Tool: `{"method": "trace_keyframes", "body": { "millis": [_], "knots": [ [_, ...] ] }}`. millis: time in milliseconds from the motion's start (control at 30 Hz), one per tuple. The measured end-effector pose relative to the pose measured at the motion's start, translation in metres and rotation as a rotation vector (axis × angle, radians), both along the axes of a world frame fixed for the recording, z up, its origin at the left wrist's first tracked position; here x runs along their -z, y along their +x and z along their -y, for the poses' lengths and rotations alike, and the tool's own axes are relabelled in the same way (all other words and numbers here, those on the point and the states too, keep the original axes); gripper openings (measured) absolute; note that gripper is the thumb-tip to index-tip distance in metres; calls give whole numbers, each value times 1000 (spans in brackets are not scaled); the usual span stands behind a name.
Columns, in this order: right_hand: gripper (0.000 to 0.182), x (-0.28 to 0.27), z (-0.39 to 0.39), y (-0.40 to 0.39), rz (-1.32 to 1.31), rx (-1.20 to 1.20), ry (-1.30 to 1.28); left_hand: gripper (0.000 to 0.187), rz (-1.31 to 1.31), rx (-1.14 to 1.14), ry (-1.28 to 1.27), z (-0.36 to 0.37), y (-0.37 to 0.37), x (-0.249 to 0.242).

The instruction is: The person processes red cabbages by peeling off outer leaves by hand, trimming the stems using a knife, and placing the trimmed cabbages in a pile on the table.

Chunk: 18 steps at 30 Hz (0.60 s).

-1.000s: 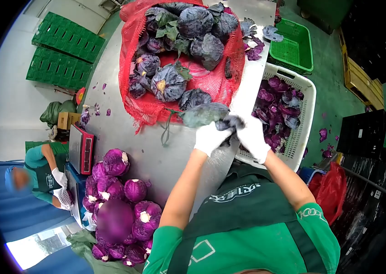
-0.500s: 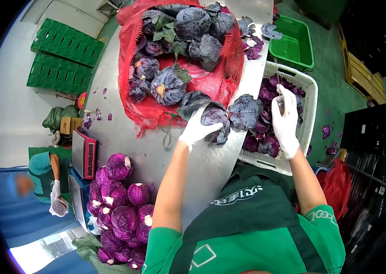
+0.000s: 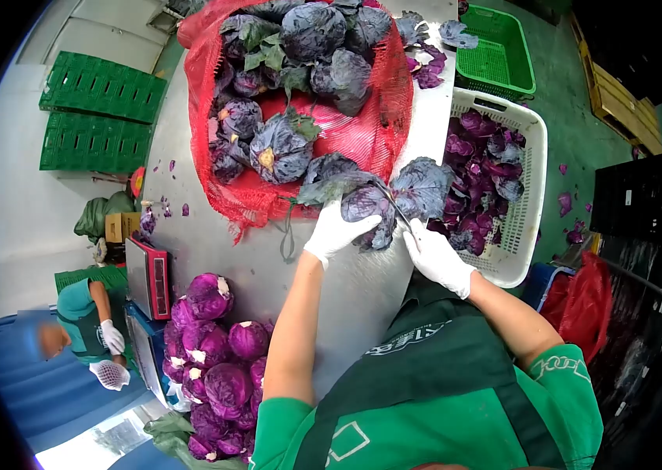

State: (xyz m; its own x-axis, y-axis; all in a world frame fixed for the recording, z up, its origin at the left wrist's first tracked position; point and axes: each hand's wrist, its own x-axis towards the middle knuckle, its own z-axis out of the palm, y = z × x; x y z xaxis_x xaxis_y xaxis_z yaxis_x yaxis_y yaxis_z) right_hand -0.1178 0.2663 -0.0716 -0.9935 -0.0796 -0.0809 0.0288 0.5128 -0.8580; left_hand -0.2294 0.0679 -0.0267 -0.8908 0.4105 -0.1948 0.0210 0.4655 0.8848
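My left hand (image 3: 339,235), in a white glove, grips a red cabbage (image 3: 365,207) with loose dark outer leaves at the front edge of the red mesh bag (image 3: 336,129). My gloved right hand (image 3: 439,257) is closed on a knife (image 3: 396,205), whose thin blade reaches against the cabbage's right side. A broad bluish outer leaf (image 3: 422,188) spreads out to the right of the blade. Several untrimmed cabbages (image 3: 282,149) with dull leaves lie in the bag. The knife's handle is mostly hidden in my fingers.
A white crate (image 3: 533,188) of purple leaves stands right of the metal table (image 3: 268,270), with a green crate (image 3: 495,47) behind it. Trimmed purple cabbages (image 3: 227,390) are piled at left near a red-edged scale (image 3: 159,282). A co-worker (image 3: 84,317) stands beyond.
My right hand has come from above the white crate to the cabbage, bringing the knife blade against it. My left hand keeps its hold. The view has shifted slightly.
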Motion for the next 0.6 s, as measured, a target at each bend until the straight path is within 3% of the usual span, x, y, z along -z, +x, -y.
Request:
{"method": "trace_keyframes", "body": {
  "millis": [100, 167, 233, 267, 300, 367, 400, 467, 500, 600],
  "knots": [
    [24, 3, 0, -2, 104, -65, 63, 57, 135, 71, 17, 5, -4, 7],
    [27, 7, -2, -10, 142, -93, 87, 59, 94, 46, 32, 3, -3, 11],
    [25, 20, -3, -27, 244, -199, 153, 64, 93, 79, -135, -4, -3, 1],
    [28, 26, 1, -28, 245, -166, 172, 69, -181, 169, -93, -10, 1, 0],
    [30, 28, 7, -32, 237, -129, 188, 69, -465, 41, -329, -12, 8, 10],
    [33, 30, 12, -32, 184, -138, 227, 67, -344, 52, -62, 1, 5, 21],
    [36, 29, 13, -30, 138, -153, 261, 67, -346, 37, -60, 5, 11, 20],
    [36, 22, 20, -21, 121, -114, 266, 68, -47, -24, 126, 15, 26, 12],
    [36, 19, 22, -17, 112, -58, 268, 65, 1, -3, 44, 21, 35, 11],
    [34, 28, 25, 0, 17, -54, 291, 63, -410, -27, -151, 14, 68, -1]
  ]
}}
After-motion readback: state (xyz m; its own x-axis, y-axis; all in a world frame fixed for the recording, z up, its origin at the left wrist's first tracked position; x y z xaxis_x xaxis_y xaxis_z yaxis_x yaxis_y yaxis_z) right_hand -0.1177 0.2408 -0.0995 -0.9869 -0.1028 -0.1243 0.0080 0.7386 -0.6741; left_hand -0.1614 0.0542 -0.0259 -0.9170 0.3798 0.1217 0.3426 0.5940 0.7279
